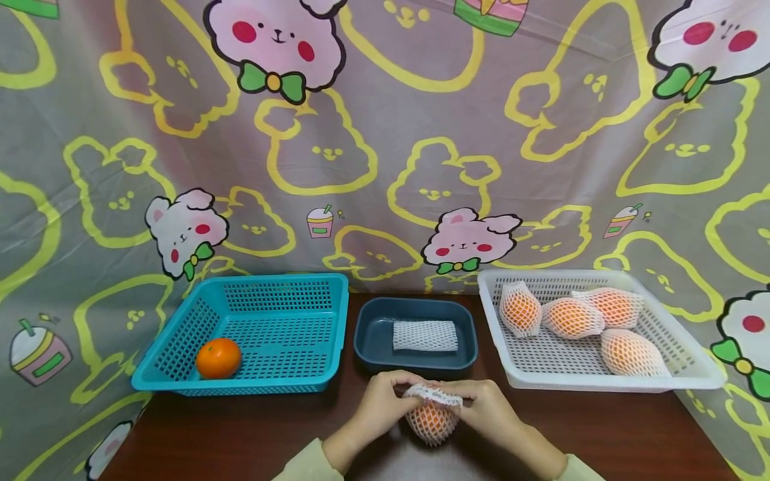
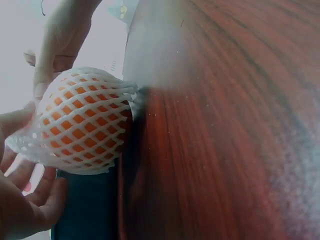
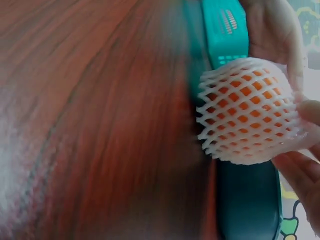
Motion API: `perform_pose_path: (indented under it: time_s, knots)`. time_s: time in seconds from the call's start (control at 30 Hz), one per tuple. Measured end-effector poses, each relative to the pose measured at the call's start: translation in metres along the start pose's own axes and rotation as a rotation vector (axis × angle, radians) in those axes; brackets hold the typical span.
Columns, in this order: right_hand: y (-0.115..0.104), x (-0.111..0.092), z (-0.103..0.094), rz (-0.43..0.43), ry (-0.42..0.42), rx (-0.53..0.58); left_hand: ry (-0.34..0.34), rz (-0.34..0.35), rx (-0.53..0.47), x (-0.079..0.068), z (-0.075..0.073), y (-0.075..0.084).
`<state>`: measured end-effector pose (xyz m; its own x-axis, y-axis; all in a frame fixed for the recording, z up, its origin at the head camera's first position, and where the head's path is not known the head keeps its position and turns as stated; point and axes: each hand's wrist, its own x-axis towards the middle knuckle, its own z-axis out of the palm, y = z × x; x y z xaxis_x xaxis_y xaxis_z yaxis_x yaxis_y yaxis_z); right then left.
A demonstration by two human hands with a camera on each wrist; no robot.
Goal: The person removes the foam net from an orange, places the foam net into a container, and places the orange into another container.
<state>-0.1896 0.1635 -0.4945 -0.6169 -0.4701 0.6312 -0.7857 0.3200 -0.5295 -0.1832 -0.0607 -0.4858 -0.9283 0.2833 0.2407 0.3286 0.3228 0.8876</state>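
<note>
An orange in a white foam net is between my two hands, low over the table's front. My left hand pinches the net's upper rim from the left, thumb over the edge. On the other side, my right hand pinches the same rim. In the left wrist view the netted orange shows orange skin through the mesh, and the net's gathered top lies among the fingers. From the right wrist, the open mesh ends of the netted orange point toward the table.
A dark blue tray just beyond the hands holds a flat white foam net. To the left, a teal basket contains one bare orange. A white basket at right holds several netted oranges. A patterned curtain hangs behind.
</note>
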Motion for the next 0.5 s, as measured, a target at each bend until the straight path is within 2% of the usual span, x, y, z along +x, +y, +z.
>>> perform_pose_path:
  time_s: [0.07,0.13,0.2,0.3,0.37,0.5]
  knots:
    - [0.0012,-0.0011,-0.0013,0.025,-0.026,-0.018,-0.035,-0.007,0.02,-0.0005,-0.0008,-0.001]
    - [0.0027,-0.0024,-0.0035,0.08,-0.087,0.01,-0.08,-0.04,0.036,-0.0014,-0.0014,-0.0023]
    - [0.0044,-0.004,-0.0057,0.142,-0.168,0.066,-0.116,-0.065,0.043,-0.0031,-0.0024,-0.0031]
    - [0.0058,-0.0065,-0.0085,0.22,-0.263,0.157,-0.126,-0.063,0.043,-0.0055,-0.003,-0.0039]
    - [0.006,-0.0078,-0.0096,0.235,-0.278,0.177,-0.108,-0.032,0.056,-0.0063,-0.003,-0.0046]
    - [0.005,-0.009,-0.0102,0.196,-0.231,0.134,-0.083,0.03,0.078,-0.0064,-0.0025,-0.0049]
